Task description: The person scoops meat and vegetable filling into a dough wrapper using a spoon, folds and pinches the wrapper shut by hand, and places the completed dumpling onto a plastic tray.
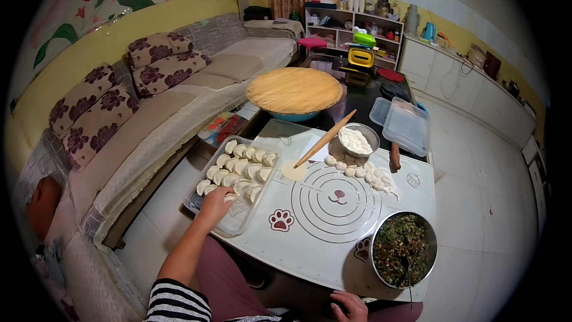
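My left hand (216, 205) reaches into a clear plastic tray (241, 228) of dumplings (240, 167), its fingertips on a dumpling at the near end of the rows. My right hand (349, 306) rests at the table's near edge, fingers loosely curled, nothing visible in it. On the printed dough mat (321, 250), a wooden rolling pin (326, 138) lies with its tip on a flat dough wrapper (293, 171). Floured dough pieces (359, 171) lie beside a metal bowl of flour (356, 140). A metal bowl of chopped filling (400, 249), with a utensil in it, stands at the near right corner.
Behind the mat, a round woven lid (294, 91) covers a blue basin (295, 116). Plastic lids (406, 126) and a wooden handle (394, 157) lie at the right. A long sofa (170, 112) runs along the left; white cabinets (460, 82) line the right wall.
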`<act>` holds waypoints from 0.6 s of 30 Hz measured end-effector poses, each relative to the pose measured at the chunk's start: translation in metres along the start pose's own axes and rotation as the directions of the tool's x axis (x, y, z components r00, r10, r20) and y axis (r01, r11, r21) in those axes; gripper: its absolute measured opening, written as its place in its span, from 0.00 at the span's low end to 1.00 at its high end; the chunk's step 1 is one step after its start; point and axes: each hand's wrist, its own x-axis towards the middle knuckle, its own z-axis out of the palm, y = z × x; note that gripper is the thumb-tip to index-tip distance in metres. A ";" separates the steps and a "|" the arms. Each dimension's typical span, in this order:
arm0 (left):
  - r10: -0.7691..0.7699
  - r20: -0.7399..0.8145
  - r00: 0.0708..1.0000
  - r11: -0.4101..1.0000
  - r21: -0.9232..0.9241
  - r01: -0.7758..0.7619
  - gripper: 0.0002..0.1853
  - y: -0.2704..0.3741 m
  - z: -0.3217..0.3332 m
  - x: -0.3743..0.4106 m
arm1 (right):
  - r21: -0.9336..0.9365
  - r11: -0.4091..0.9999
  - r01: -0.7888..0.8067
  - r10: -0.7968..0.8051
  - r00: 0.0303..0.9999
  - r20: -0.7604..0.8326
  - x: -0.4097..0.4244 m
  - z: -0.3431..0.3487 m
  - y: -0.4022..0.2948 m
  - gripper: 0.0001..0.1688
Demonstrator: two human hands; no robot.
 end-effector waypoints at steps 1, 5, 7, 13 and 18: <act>0.019 0.011 1.000 0.999 0.041 -0.020 0.16 0.000 -0.001 0.000 | -0.008 1.000 -0.002 0.002 1.000 0.005 0.000 0.000 0.000 0.11; 0.039 0.046 0.998 0.992 0.120 -0.045 0.15 0.029 -0.016 0.007 | -0.032 0.999 -0.016 0.016 1.000 -0.016 0.000 -0.003 -0.002 0.11; 0.057 -0.010 0.998 0.994 0.099 -0.056 0.14 0.041 -0.023 0.019 | -0.028 1.000 -0.008 0.007 1.000 -0.017 0.000 -0.002 0.001 0.11; 0.374 0.182 0.909 0.926 -0.128 -0.355 0.17 0.077 0.042 0.102 | -0.059 0.998 0.038 -0.038 0.999 0.006 0.003 -0.001 -0.001 0.11; 0.248 0.352 0.902 0.927 0.185 -0.327 0.17 0.096 0.106 0.153 | -0.091 0.995 0.029 -0.030 0.999 -0.014 -0.006 -0.002 0.002 0.11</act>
